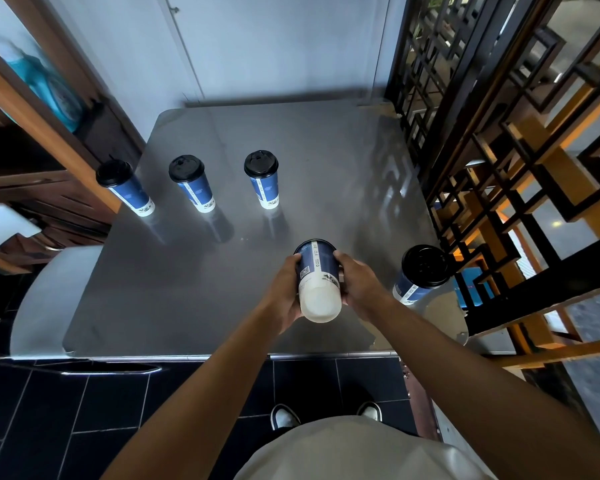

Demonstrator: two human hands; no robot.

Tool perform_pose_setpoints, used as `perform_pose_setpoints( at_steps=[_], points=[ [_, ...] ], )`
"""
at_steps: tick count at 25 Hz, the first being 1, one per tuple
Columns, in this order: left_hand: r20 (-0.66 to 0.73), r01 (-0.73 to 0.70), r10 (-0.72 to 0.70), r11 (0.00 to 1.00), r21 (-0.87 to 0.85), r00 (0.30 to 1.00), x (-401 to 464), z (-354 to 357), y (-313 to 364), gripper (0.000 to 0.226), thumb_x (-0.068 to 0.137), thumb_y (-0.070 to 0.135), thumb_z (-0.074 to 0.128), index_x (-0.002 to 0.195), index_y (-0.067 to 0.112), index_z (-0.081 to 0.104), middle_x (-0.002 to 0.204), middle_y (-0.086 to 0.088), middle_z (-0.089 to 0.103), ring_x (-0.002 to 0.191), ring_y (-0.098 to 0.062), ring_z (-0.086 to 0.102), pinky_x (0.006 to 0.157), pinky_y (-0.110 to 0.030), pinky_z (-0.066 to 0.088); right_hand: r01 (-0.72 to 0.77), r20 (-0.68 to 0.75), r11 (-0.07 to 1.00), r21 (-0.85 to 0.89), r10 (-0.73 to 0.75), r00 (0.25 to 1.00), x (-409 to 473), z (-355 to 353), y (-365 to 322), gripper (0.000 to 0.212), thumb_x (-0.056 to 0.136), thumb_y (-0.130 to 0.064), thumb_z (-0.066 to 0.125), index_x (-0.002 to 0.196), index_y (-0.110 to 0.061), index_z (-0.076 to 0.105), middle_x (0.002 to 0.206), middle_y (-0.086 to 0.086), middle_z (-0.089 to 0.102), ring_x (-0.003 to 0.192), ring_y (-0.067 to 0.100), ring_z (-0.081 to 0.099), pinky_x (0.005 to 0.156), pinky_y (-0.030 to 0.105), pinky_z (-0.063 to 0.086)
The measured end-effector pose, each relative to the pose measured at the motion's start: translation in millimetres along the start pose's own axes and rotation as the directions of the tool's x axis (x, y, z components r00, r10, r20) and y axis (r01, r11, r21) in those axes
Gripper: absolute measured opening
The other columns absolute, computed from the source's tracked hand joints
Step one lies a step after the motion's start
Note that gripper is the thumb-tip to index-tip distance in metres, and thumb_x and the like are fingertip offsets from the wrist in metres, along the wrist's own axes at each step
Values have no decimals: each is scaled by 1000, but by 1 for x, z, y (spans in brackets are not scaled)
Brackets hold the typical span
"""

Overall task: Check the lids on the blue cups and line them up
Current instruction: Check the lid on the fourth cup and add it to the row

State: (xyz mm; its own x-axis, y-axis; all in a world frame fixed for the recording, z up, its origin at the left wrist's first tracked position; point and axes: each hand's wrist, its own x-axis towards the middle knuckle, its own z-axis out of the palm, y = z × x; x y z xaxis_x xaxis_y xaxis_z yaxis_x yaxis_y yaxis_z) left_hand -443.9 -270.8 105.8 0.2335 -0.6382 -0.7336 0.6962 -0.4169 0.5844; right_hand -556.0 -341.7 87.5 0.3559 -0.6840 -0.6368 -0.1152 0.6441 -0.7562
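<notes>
Held blue cup (317, 282) tipped base-toward-camera above near bench (194, 299), left hand (284, 296) and right hand (359, 287) wrapped round its sides. Lid end hidden. Likely light, thin-walled paper; grip mid-body, gently. Lidded cup (418, 275) just right. Far left, three lidded cups (196, 183) upright in rough row.

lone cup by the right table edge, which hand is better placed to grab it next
Right. The lone cup stands upright just beside the right hand, while the left hand sits on the far side of the held cup. Both hands grip that cup now, so it likely needs setting down first.
</notes>
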Motion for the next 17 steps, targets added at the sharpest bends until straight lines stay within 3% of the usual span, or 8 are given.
perform_pose_setpoints(
  at_steps=[1,3,5,7,10,12,14,17],
  points=[
    [14,-23,23,999,43,1000,1,-4,0,65,94,53,53,138,6,56,123,-21,71,97,-35,72,81,-47,60,-15,14,1000,-5,15,1000,-2,-1,0,32,102,-34,51,112,-8,65,109,18,65,90,33,58,68,34,52],
    [-12,-89,93,978,187,996,3,-14,-1,71,86,62,64,132,8,57,117,-19,74,99,-35,74,82,-51,62,-43,81,999,-22,45,996,-8,-4,0,36,100,-31,56,119,-3,65,111,18,68,94,32,63,76,36,55],
    [-60,-101,132,925,367,989,5,-25,-2,55,94,61,59,116,11,57,105,-14,74,89,-31,75,79,-49,63,-51,176,996,-77,64,982,-12,-8,2,30,96,-22,61,116,-1,65,109,22,70,94,31,67,80,37,55],
    [-60,-84,127,876,475,990,8,-35,-5,49,101,58,49,119,13,52,107,-12,72,89,-28,73,76,-44,62,-7,242,986,-167,48,969,-7,-13,8,31,92,-13,66,121,-2,64,113,21,73,98,32,72,89,38,59],
    [13,-142,165,803,579,986,14,-45,-2,39,109,43,40,128,13,55,105,-11,73,87,-25,73,74,-38,60,66,159,949,-308,-17,987,4,-12,13,68,75,-10,82,138,-6,55,117,11,75,103,27,74,99,44,56],
    [91,-199,178,812,548,980,20,-55,2,31,106,26,53,134,15,57,114,-10,74,96,-25,75,82,-42,63,118,136,898,-424,-66,989,9,-10,10,70,71,-13,84,136,-6,60,116,5,76,104,20,73,101,41,55],
    [149,-230,178,833,503,973,28,-64,6,43,95,8,68,136,13,58,126,-9,71,105,-25,75,91,-48,62,147,175,852,-503,-67,982,10,-8,3,52,75,-8,81,126,-8,68,116,3,76,106,19,72,95,33,55],
    [159,-288,241,785,548,958,40,-68,11,54,83,-6,76,132,11,60,127,-8,69,110,-29,72,96,-49,59,189,188,791,-582,-95,978,15,-1,-6,63,76,-5,81,135,-12,60,127,1,68,112,18,64,73,16,45]
  ],
)
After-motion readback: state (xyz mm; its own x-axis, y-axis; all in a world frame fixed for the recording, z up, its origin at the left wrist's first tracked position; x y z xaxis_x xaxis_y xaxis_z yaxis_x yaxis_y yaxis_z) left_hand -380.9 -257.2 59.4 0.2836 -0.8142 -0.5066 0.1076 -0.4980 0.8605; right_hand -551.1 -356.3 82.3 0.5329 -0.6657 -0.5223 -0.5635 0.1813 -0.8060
